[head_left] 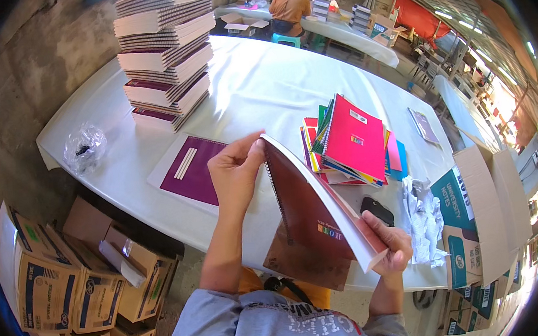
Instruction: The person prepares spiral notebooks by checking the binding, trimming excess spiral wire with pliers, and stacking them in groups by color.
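Stretching between two bare hands, a spiral-bound maroon notebook (pixel 306 196) lies tilted over the near edge of the table; the left hand (pixel 237 167) pinches its upper corner between thumb and curled fingers, just beside the wire coil; the right hand (pixel 390 250) grips the opposite lower corner, thumb over the cover, the page edges showing as a white band between the two grips; a brown panel (pixel 308 263) shows below, and whether it belongs to the same notebook I cannot tell.

Counted, there is one notebook in the hands; one tall stack of spiral notebooks (pixel 165 56) at the back left; one purple notebook (pixel 201 148) lying flat with white strips on it, near the left hand; one uneven pile of coloured notebooks (pixel 352 136), red on top; one crumpled clear plastic bag (pixel 85 147); one small black object (pixel 377 211) near the right hand; one heap of crumpled white paper (pixel 424 222).

A glossy white covering (pixel 261 74) spreads over the table; an open carton (pixel 484 214) stands at its right end, and printed brown cartons (pixel 48 289) are piled at the lower left; beyond, a rough grey wall (pixel 41 78), a second table (pixel 347 32) and a seated person (pixel 290 8) on a teal stool (pixel 285 39).
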A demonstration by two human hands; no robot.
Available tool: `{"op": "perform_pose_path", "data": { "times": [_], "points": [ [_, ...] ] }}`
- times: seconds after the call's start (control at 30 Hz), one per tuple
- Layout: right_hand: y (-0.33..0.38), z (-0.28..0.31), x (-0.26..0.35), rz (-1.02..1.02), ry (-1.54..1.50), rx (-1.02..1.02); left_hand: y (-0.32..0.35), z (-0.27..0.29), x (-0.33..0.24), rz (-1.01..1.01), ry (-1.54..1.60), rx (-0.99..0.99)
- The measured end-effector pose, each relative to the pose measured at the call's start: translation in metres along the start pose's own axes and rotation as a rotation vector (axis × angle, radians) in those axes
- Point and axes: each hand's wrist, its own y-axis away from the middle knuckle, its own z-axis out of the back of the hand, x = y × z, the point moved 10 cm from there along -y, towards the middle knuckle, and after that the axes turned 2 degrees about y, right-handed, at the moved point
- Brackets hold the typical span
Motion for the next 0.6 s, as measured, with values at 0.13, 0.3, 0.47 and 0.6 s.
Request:
{"op": "perform_pose_path", "data": {
  "times": [0.13, 0.3, 0.47, 0.6],
  "points": [
    [-0.006, 0.017, 0.011, -0.006, 0.218, -0.222, 0.008, -0.008, -0.013, -0.076, 0.021, 0.063],
    [0.002, 0.022, 0.005, -0.285, -0.373, -0.324, 0.015, 0.002, -0.021, -0.153, 0.073, 0.16],
    [-0.006, 0.017, 0.035, -0.199, -0.218, -0.184, 0.022, 0.013, -0.007, -0.121, -0.045, 0.068],
    [-0.006, 0.015, 0.018, -0.223, -0.244, -0.184, 0.02, 0.02, -0.009, -0.132, 0.056, 0.07]
  ]
}}
